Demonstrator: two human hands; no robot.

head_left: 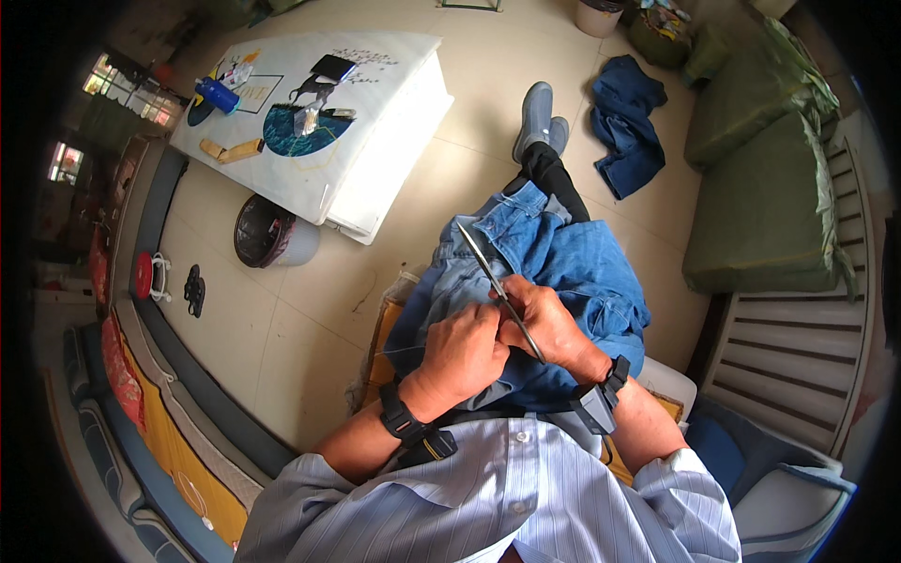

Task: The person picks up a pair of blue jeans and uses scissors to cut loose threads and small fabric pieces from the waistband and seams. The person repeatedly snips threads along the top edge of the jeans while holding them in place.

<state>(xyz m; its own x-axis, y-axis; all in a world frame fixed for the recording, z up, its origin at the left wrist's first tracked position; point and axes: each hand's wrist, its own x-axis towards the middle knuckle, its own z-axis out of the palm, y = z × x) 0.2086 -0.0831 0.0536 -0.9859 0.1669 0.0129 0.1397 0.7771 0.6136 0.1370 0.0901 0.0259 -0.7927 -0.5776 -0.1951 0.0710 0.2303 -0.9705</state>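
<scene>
A pair of blue jeans (563, 258) is spread over my lap, its paler inner side (460, 281) turned up at the left. My right hand (546, 324) is closed around a long, thin dark metal tool (483, 263) with a pointed tip, slanting up and left over the denim. Whether it is scissors or a single blade I cannot tell. Pressed against the right hand's fingers, my left hand (463, 349) is closed above the jeans. Its fingertips are hidden, so what they pinch does not show.
Another pair of jeans (627, 122) lies on the floor beyond, right of my feet. At the left stand a white table (375, 122) with small items and a waste bin (298, 242). Green cushions (765, 235) and a slatted bench (798, 328) line the right.
</scene>
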